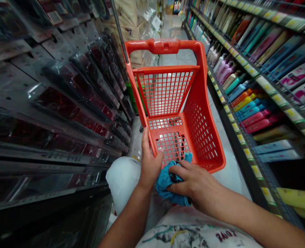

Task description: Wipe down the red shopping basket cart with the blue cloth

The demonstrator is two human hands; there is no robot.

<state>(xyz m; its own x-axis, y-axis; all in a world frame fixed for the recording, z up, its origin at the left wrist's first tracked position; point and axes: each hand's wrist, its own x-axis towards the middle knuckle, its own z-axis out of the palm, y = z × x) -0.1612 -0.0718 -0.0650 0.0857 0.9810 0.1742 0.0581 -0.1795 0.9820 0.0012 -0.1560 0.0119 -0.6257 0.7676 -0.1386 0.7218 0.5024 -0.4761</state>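
A red plastic shopping cart stands in front of me, its handle at the far end and its grid floor showing nothing inside. My left hand grips the cart's left rim near the close end, thumb on the inner side and fingers along the outside. A crumpled blue cloth is bunched in my right hand, which holds it against the cart's near edge. Something dark shows among the folds of the cloth, too covered to name. The fingertips of my right hand are partly sunk in the cloth.
Shelves of colourful bottles line the right side, with price labels along their edges. Packaged goods hang close on the left rack. Wrapped cream-coloured packs stand beyond the cart's left side. Grey tiled floor runs down the aisle.
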